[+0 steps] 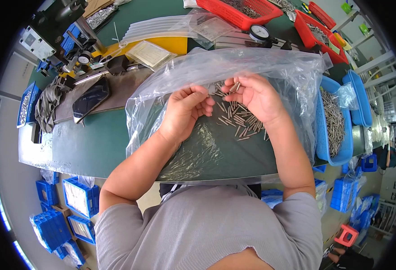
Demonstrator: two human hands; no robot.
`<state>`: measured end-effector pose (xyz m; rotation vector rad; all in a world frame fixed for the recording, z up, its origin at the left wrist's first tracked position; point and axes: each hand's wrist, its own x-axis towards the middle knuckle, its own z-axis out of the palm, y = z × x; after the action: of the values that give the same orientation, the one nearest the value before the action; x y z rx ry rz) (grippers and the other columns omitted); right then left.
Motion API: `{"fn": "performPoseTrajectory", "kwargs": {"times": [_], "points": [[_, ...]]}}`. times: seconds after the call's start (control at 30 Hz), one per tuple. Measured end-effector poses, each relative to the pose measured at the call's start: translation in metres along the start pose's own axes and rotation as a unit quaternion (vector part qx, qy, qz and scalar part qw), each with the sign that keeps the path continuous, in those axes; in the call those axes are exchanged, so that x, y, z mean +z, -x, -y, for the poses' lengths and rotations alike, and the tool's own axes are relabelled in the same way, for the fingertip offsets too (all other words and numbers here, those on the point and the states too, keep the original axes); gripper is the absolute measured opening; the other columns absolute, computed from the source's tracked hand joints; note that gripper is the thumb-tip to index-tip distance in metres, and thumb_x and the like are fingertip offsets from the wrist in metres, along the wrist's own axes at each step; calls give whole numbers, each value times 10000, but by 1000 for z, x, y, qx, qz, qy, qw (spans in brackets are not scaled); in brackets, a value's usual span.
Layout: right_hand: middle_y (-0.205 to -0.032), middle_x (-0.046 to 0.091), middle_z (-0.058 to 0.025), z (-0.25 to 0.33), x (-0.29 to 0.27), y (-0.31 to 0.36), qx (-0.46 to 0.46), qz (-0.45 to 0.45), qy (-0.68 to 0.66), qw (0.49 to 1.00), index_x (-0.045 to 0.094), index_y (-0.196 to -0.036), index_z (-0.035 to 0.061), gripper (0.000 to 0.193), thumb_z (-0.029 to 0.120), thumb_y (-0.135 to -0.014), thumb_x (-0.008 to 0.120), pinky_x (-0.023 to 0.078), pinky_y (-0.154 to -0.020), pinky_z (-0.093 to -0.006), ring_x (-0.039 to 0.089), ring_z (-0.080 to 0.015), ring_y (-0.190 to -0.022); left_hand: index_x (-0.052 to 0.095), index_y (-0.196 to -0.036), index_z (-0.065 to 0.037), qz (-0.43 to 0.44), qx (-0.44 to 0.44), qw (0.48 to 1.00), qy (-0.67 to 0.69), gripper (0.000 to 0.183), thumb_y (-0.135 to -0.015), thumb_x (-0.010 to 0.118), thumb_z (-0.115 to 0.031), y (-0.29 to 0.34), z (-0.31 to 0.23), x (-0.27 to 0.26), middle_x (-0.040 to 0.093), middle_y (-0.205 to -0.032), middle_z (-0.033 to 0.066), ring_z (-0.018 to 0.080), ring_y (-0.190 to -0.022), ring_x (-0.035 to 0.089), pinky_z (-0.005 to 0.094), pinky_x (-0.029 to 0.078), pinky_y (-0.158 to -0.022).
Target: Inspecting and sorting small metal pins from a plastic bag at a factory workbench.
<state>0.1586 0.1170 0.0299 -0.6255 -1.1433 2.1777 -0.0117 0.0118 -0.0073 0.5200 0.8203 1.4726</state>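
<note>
A large sheet of clear plastic, perhaps a bag [159, 83], lies on the green table, with a loose pile of small metal pins [238, 119] on it. Over the far side of this pile, my right hand [260, 96] pinches a short metal pin [234, 87] between thumb and fingers. My left hand [183, 110] is just to the left of the pile, its thumb and forefinger pressed together and the other fingers curled. Whatever sits in that left pinch is too small to make out.
On the right stands a blue basket [320, 141] full of metal pins. Red baskets [228, 18] hold metal parts at the back. A dial gauge [259, 32], a dark phone [91, 100] and a measuring stand [90, 33] are beyond and left of the plastic.
</note>
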Motion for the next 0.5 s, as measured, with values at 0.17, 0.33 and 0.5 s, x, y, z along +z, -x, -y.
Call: {"fn": "performPoseTrajectory", "kwargs": {"times": [0.17,0.33,0.5], "points": [[-720,574,-10,-5,-8,-2,28,23,289,957,620,-873,12,120,124,-839,595,421,-568,-266,523,-114,-623,585,-860,-40,-18,11,1000,8,93,-897,537,-112,0,0,-4,624,-777,94,157,-659,584,289,487,-638],[-727,566,-46,-24,-3,1,-221,-25,711,667,664,-865,91,125,134,-749,676,455,-602,-333,591,-219,-688,580,-871,-43,-21,8,1000,8,81,-895,534,-105,0,-1,1,620,-778,93,154,-670,581,288,485,-640],[-792,590,-78,-27,-2,-1,-216,-19,741,635,645,-835,95,122,141,-728,679,473,-658,-392,595,-284,-778,576,-881,-44,-18,8,1000,1,72,-892,534,-101,0,-1,-1,620,-783,93,155,-668,580,287,485,-639]]}}
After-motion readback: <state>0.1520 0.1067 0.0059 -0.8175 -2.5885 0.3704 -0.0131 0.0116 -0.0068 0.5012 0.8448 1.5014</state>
